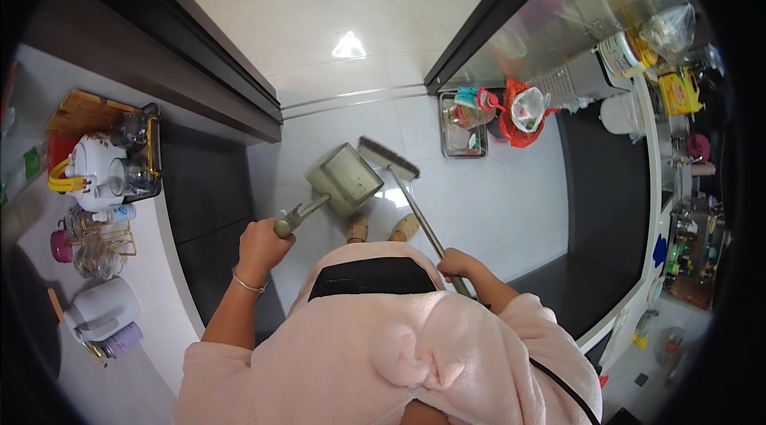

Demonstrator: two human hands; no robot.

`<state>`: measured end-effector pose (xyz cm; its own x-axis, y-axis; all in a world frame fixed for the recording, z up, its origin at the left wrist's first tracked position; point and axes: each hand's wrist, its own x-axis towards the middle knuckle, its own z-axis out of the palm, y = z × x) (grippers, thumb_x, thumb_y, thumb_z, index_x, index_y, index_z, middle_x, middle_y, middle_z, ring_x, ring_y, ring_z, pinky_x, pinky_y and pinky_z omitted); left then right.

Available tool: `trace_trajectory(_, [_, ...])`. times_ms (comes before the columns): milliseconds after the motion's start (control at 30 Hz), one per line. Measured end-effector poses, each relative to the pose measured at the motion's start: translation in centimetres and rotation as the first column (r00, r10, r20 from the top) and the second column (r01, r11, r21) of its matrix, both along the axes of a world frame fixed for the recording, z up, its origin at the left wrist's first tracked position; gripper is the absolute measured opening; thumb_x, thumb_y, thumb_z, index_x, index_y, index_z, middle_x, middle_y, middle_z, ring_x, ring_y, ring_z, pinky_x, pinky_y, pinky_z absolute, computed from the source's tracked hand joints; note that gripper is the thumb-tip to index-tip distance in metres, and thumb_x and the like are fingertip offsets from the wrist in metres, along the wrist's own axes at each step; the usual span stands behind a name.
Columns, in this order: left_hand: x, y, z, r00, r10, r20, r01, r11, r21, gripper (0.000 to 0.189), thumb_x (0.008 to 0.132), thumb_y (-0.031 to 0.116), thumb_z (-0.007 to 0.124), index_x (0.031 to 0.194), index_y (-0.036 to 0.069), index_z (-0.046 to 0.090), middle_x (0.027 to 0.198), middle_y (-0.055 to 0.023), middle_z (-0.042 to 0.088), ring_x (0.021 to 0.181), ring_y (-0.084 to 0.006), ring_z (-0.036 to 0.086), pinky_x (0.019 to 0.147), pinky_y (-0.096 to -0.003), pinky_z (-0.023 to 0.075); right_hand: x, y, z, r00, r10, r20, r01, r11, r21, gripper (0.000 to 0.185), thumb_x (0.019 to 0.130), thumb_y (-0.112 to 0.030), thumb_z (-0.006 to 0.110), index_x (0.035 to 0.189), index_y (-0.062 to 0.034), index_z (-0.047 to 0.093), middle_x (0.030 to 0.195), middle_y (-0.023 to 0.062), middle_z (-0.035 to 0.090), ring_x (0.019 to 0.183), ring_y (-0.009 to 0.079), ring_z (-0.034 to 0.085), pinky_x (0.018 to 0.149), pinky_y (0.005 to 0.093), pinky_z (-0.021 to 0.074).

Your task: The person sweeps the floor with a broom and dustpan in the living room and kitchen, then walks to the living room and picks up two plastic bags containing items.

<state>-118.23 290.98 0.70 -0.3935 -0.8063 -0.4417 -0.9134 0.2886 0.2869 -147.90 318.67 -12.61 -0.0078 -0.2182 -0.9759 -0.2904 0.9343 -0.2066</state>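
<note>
My left hand (263,250) is closed around the grip of a long-handled green dustpan (348,176), whose pan is at the floor in front of my feet. My right hand (461,264) grips the metal handle of a broom (390,158). The broom head lies slantwise just right of the dustpan, close to its upper right edge. Small dark specks show inside the pan. Below the two tools are my slippers (406,226) on the light tiled floor (502,203).
A sliding-door track (359,100) crosses the floor ahead, between dark door frames. At the right stand a metal tray (464,155) with containers and a red bag (519,136). Counters flank me; the left one holds a white kettle (94,170) and glassware.
</note>
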Motion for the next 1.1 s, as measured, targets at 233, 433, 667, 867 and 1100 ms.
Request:
trace_trajectory(233, [4.0,0.1,-0.6,0.984,0.176,-0.031,-0.175,0.984,0.01,0.022,0.063,0.023,0.066,0.071,0.003,0.065,0.07,-0.0183,0.062,0.069,-0.0378,0.06,0.066,-0.0439,0.0497,-2.9,-1.9,6.4,0.972,-0.234,-0.02,0.231,0.968,-0.099,0.012,0.068,-0.002,0.056,0.073,0.0077,0.052,0.055,0.0112,0.054,0.042,0.0205,0.053,0.04,0.0335,0.0445])
trace_trajectory(433, [5.6,0.8,-0.7,0.902,0.422,-0.088,-0.413,0.905,0.105,0.024,0.063,0.022,0.066,0.069,-0.001,0.063,0.066,-0.0196,0.061,0.066,-0.0377,0.06,0.062,-0.0419,0.0484,-7.4,-13.4,-3.7,0.989,0.113,-0.091,-0.13,0.97,-0.207,0.012,0.072,-0.002,0.05,0.071,0.0095,0.053,0.055,0.0152,0.054,0.043,0.023,0.056,0.039,0.0344,0.0472])
trace_trajectory(667, [4.8,2.3,-1.0,0.802,0.587,-0.113,-0.583,0.81,0.065,0.023,0.063,0.018,0.066,0.068,-0.004,0.06,0.064,-0.0215,0.059,0.063,-0.0383,0.059,0.059,-0.0416,0.047,-5.2,-17.8,-4.7,0.975,0.222,-0.03,-0.222,0.975,0.022,0.015,0.073,-0.002,0.045,0.075,0.0102,0.054,0.059,0.0144,0.056,0.045,0.0237,0.056,0.039,0.0382,0.047])
trace_trajectory(867, [5.4,2.1,-1.2,0.697,0.708,-0.118,-0.699,0.707,0.11,0.024,0.062,0.018,0.066,0.069,-0.005,0.06,0.066,-0.0224,0.059,0.065,-0.0394,0.059,0.06,-0.0414,0.0472,-9.4,-18.7,3.8,0.927,0.372,-0.041,-0.374,0.917,-0.14,0.015,0.07,-0.004,0.053,0.068,0.0098,0.056,0.057,0.0172,0.058,0.043,0.0243,0.058,0.042,0.0348,0.0493])
trace_trajectory(1100, [4.4,4.4,-1.8,0.614,0.787,-0.062,-0.778,0.617,0.121,0.025,0.063,0.02,0.066,0.071,-0.004,0.062,0.066,-0.0225,0.06,0.066,-0.0394,0.06,0.061,-0.0413,0.0474,-7.1,-30.0,-2.4,0.782,0.572,-0.248,-0.62,0.756,-0.211,0.02,0.074,-0.005,0.05,0.069,0.0119,0.06,0.059,0.0185,0.062,0.049,0.0266,0.063,0.046,0.0374,0.0514])
